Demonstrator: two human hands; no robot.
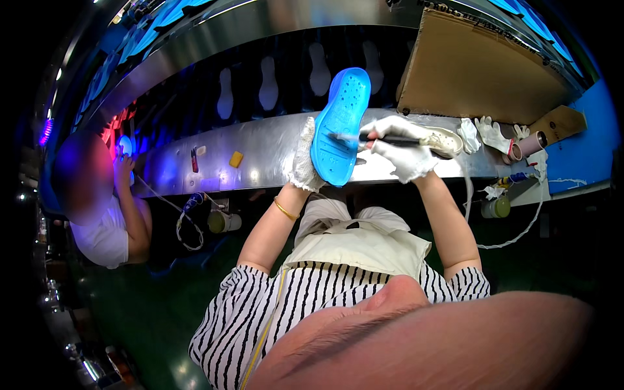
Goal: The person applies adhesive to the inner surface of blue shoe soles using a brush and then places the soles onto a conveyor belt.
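Head view: L hand (303,159), white glove, grips a blue sole (340,127) by its left edge, held upright w/ underside facing the wearer, above the metal bench (260,153). R hand (406,153), also gloved, is clenched around a dark brush (383,138); tip touches the sole's mid area. A white shoe (448,140) sits just behind R hand. Spare gloves (487,133) lie near a tape roll (530,144). Small cup (497,207) hangs under the bench edge, contents can't tell. Co-worker (107,208) far left.
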